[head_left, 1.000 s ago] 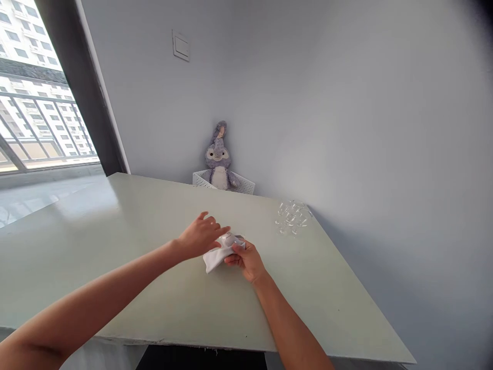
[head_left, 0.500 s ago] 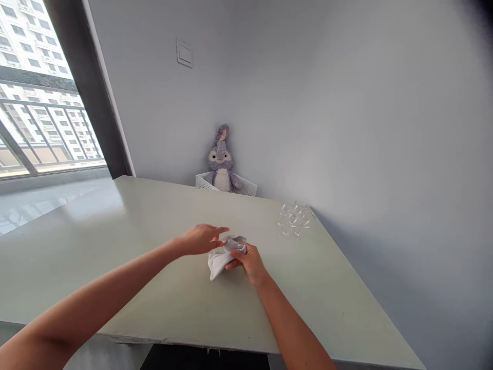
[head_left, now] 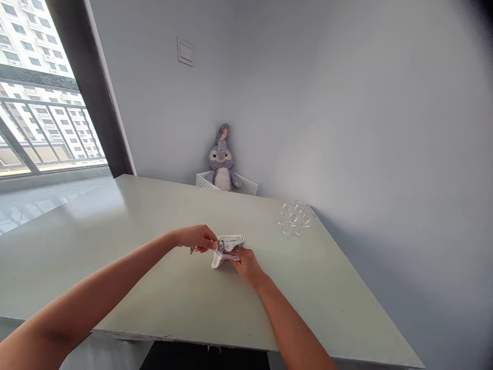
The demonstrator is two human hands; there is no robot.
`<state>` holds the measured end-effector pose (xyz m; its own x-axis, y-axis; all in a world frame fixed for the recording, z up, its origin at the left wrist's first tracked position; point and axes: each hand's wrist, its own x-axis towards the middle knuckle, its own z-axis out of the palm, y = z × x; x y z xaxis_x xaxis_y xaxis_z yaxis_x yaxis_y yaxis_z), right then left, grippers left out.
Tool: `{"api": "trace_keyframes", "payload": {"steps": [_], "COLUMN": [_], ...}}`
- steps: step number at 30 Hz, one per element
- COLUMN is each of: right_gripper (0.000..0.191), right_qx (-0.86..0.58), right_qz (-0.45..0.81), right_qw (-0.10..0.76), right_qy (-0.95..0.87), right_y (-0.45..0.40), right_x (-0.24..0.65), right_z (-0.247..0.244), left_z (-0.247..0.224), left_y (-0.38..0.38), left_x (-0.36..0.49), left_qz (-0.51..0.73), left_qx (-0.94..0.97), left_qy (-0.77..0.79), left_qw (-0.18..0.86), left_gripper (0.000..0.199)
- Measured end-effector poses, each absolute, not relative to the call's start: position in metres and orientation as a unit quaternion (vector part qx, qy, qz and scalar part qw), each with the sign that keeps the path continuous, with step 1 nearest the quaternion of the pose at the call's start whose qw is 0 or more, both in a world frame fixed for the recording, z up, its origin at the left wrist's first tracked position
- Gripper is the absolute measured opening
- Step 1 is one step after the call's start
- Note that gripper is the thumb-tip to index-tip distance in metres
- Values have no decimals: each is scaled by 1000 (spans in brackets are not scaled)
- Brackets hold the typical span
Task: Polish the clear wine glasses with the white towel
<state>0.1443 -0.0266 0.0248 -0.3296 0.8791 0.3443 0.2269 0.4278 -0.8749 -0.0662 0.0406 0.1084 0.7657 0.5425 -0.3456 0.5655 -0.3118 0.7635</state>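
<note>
Lying between both hands above near-middle part of table [head_left: 173,298]: white cloth [head_left: 217,259], bunched. Right hand [head_left: 245,264] grasping cloth from right side; left hand [head_left: 200,239] pinching its left part with fingertips. Beyond, to right: cluster of clear glassware [head_left: 296,218]. Farthest: plush toy [head_left: 222,167] in white basket [head_left: 248,187].

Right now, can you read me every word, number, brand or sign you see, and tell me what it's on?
There are none I can read.
Light switch: no writing visible.
White cloth, plush rabbit and white basket: none visible.
Clear pieces: too small to tell.
</note>
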Motion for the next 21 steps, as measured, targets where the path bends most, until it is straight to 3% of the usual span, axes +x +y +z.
{"api": "trace_keyframes", "payload": {"steps": [4, 10, 14, 17, 21], "right_gripper": [25, 47, 48, 45, 48], "right_qx": [-450, -474, -438, -434, -450], "right_qz": [202, 62, -24, -54, -58], "right_qw": [449, 577, 474, 358, 315], "right_qy": [-745, -662, -764, -825, -834], "right_y": [-12, -18, -34, -41, -42], "right_x": [163, 177, 162, 146, 137], "right_z": [14, 26, 40, 48, 53], "left_z": [102, 87, 86, 85, 78], "left_y": [44, 58, 58, 47, 28], "left_x": [-72, -73, -68, -59, -43], "left_qz": [40, 121, 116, 134, 142], "left_qx": [755, 752, 762, 819, 894], "left_qy": [373, 510, 566, 519, 422], "left_qw": [538, 399, 293, 203, 51], "left_gripper": [43, 48, 48, 30, 17]}}
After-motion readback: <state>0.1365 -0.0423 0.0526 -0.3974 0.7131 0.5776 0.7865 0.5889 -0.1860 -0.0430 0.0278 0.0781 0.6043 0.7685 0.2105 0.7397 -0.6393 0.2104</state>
